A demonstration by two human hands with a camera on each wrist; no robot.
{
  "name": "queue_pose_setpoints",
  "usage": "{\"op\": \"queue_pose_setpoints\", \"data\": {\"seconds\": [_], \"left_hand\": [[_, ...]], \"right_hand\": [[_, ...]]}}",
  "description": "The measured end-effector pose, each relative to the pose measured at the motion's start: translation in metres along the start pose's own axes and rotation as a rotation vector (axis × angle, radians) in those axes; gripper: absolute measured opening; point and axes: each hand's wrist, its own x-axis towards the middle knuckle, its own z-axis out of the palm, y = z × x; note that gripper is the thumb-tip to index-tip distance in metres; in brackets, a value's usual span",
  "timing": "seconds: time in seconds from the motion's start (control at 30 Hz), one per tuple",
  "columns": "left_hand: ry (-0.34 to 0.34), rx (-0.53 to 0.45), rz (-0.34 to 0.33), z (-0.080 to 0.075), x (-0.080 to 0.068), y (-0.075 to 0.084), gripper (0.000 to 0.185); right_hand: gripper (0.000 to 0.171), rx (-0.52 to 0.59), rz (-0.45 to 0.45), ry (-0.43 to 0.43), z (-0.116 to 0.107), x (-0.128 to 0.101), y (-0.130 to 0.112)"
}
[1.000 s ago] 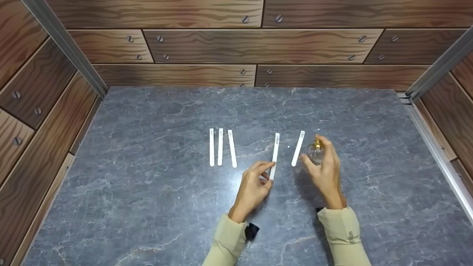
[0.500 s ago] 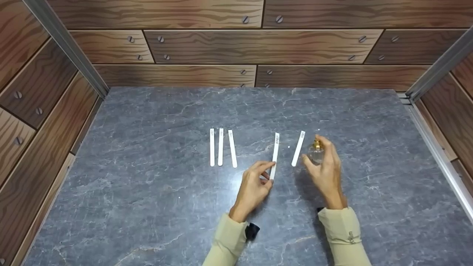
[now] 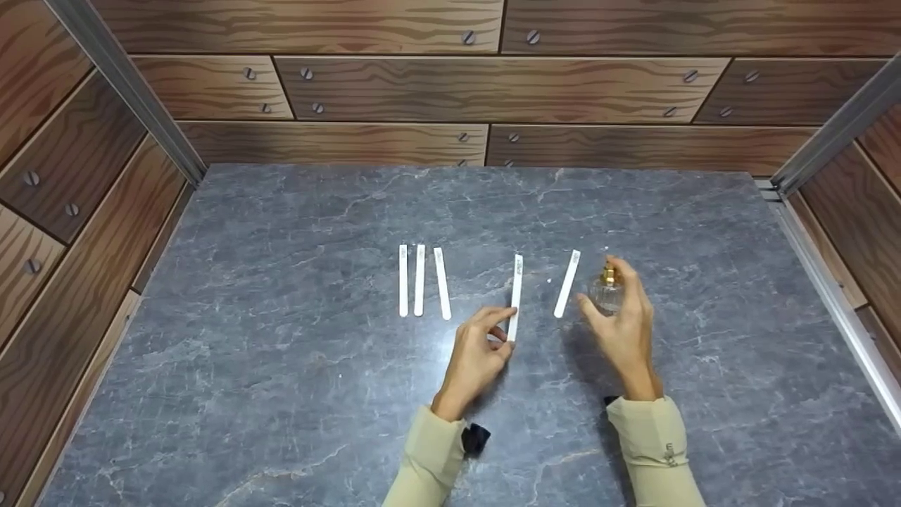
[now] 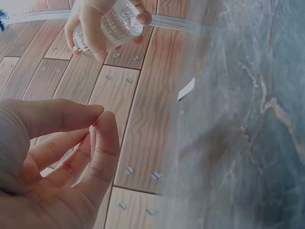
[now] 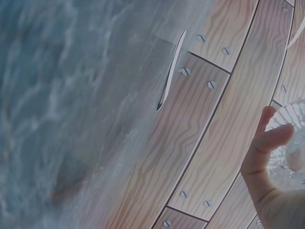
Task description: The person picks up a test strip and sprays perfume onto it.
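Note:
My left hand (image 3: 475, 359) pinches the lower end of a white perfume test strip (image 3: 517, 282), which has small dark writing at its top. In the left wrist view the strip is edge-on and hardly visible between thumb and fingertips. To the right, my right hand (image 3: 628, 334) grips a clear ribbed glass perfume bottle (image 3: 603, 296) with the index finger on its gold spray top (image 3: 609, 273). The same bottle (image 5: 286, 164) shows at the right edge of the right wrist view. Between the hands another test strip (image 3: 567, 285) lies slanted on the table.
Left of the hands lie three more strips, the nearest one (image 3: 443, 285) slightly tilted. The grey marbled table (image 3: 281, 394) carries a few tiny white specks. Wood-patterned panels (image 3: 493, 88) stand behind it, with metal rails (image 3: 838, 303) at the sides.
My left hand has shifted a little to the left with its strip. The bottle in my right hand has moved slightly to the right. The lying strips stay as they were.

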Motion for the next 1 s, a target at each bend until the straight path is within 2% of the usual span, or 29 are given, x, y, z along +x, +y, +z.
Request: {"op": "queue_pose_setpoints", "data": {"seconds": [0.17,0.5,1.0], "left_hand": [[-0.035,0.002,-0.021,0.002,0.002,-0.001,0.046],[-0.091,-0.064,-0.151,-0.003,0.013,0.001,0.058],[-0.094,-0.099,-0.232,0.002,0.024,-0.001,0.059]], "right_hand": [[0.065,-0.007,-0.006,0.021,-0.001,0.0,0.0],[0.067,0.0,-0.007,0.045,-0.001,0.002,-0.002],[0.068,-0.005,-0.013,0.052,-0.003,0.002,-0.002]]}}
